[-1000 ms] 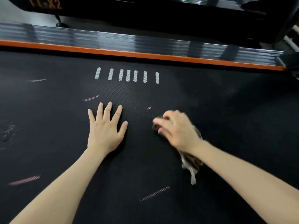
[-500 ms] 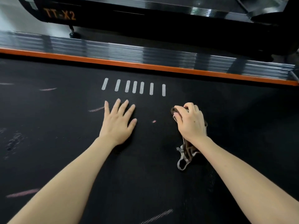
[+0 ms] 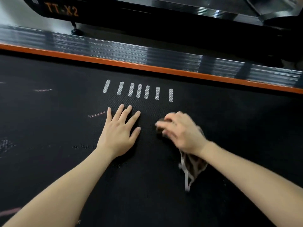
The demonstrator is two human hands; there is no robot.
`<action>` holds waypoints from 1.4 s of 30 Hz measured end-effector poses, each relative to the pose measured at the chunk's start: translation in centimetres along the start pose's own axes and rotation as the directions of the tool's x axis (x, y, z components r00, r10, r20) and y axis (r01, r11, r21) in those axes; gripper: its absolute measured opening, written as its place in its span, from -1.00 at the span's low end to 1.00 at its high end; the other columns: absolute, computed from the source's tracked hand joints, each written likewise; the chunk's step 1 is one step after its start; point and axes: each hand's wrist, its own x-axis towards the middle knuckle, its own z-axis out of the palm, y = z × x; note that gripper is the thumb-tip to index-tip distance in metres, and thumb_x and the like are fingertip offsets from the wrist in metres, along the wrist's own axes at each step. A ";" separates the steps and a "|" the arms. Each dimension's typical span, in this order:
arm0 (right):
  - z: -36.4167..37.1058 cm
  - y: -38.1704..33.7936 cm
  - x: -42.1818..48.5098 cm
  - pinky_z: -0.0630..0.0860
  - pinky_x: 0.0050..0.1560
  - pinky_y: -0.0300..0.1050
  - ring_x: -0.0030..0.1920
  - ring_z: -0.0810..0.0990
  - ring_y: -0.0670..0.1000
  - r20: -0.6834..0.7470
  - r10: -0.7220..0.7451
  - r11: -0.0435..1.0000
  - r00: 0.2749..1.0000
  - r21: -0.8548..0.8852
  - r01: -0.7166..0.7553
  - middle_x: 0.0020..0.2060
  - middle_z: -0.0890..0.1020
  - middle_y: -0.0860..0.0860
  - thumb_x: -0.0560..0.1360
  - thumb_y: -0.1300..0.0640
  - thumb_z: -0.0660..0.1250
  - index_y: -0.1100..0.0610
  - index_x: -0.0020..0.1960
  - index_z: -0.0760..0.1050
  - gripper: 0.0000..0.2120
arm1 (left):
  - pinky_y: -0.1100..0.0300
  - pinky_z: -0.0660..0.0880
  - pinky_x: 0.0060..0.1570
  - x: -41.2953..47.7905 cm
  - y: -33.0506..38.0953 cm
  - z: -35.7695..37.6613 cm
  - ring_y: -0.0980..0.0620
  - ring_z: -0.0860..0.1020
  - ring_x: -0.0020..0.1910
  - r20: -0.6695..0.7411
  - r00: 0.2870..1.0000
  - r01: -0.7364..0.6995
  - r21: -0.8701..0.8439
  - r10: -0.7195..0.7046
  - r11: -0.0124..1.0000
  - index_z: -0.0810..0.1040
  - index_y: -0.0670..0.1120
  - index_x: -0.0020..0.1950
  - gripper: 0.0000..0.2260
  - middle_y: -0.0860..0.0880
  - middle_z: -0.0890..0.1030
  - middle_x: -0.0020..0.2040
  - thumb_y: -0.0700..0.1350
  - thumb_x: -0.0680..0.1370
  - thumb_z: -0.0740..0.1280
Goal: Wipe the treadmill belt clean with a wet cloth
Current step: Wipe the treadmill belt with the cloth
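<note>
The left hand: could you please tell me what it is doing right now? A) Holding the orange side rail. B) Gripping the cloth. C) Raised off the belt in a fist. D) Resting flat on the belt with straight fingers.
D: the left hand lies flat on the black belt with its fingers straight and spread, while the right hand holds the cloth.

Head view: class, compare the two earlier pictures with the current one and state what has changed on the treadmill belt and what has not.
The right hand, gripping the cloth, rubbed rightward and toward the white dashes, then back leftward toward the left hand. Nothing was picked up or released. The left hand stayed flat on the belt, fingers spread, below the dashes.
</note>
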 end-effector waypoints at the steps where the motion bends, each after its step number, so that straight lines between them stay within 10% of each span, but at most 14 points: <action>1: 0.1 2.2 0.7 0.45 -0.16 0.04 -0.16 0.51 0.18 -0.046 0.085 0.994 0.995 -0.060 -0.087 -0.05 0.56 0.14 0.50 0.03 0.21 0.11 0.13 0.60 -0.70 | -0.21 -0.08 0.46 0.0 0.0 0.1 -0.16 0.10 0.51 0.003 1.000 0.000 0.001 0.000 1.000 0.28 0.02 0.48 -0.43 -0.13 0.28 0.48 0.20 0.55 -0.09; 6: 0.3 9.6 5.2 0.40 0.00 0.08 0.01 0.46 0.25 -0.192 0.683 0.681 0.704 -0.181 -0.710 0.06 0.51 0.19 0.60 0.05 0.14 0.16 0.14 0.56 -0.71 | -0.22 -0.03 0.45 0.1 0.0 0.3 -0.15 0.12 0.50 -0.008 1.000 0.013 -0.003 -0.013 1.000 0.30 0.02 0.48 -0.44 -0.12 0.30 0.47 0.20 0.55 -0.09; 13: 3.0 3.0 8.6 0.45 -0.20 0.01 -0.17 0.53 0.16 -0.061 0.254 0.961 0.965 -0.096 -0.259 -0.10 0.57 0.13 0.51 -0.04 0.13 0.12 0.04 0.63 -0.63 | -0.19 -0.02 0.46 0.2 -0.1 0.1 -0.14 0.13 0.50 0.004 1.000 0.010 -0.005 -0.010 1.000 0.30 0.02 0.48 -0.44 -0.11 0.30 0.47 0.20 0.55 -0.09; 21: 0.7 9.4 7.7 0.32 0.13 0.10 0.14 0.43 0.18 -0.211 0.730 0.569 0.650 -0.340 -0.749 0.16 0.50 0.14 0.64 0.00 0.09 0.09 0.23 0.49 -0.69 | -0.21 0.02 0.44 0.2 -0.1 0.0 -0.15 0.17 0.49 0.011 1.000 0.018 0.014 -0.018 1.000 0.33 0.02 0.46 -0.46 -0.12 0.34 0.45 0.18 0.56 -0.06; 30: 2.6 8.4 11.3 0.35 0.00 0.06 0.04 0.46 0.20 -0.100 0.427 0.884 0.899 -0.165 -0.438 0.04 0.53 0.18 0.59 0.04 0.21 0.14 0.18 0.55 -0.73 | -0.19 0.00 0.45 0.1 -0.1 0.0 -0.13 0.14 0.50 0.005 1.000 0.014 0.004 -0.014 1.000 0.32 0.03 0.47 -0.46 -0.10 0.32 0.46 0.19 0.55 -0.06; 38: -1.1 13.4 4.6 0.33 0.13 0.05 0.12 0.42 0.20 -0.260 0.704 0.614 0.661 -0.245 -0.750 0.11 0.52 0.18 0.61 0.08 0.18 0.15 0.22 0.52 -0.73 | -0.22 0.03 0.44 0.2 -0.1 0.1 -0.15 0.17 0.49 -0.006 1.000 0.021 0.014 -0.020 1.000 0.35 0.02 0.45 -0.46 -0.12 0.34 0.45 0.18 0.55 -0.05; 42: 0.8 10.0 6.9 0.35 0.06 0.03 0.06 0.43 0.24 -0.153 0.627 0.758 0.764 -0.108 -0.644 0.06 0.51 0.23 0.60 0.06 0.16 0.18 0.17 0.55 -0.71 | -0.22 0.03 0.44 0.2 0.0 0.3 -0.15 0.18 0.49 -0.006 1.000 0.026 0.007 -0.026 1.000 0.36 0.01 0.44 -0.45 -0.12 0.34 0.45 0.19 0.54 -0.06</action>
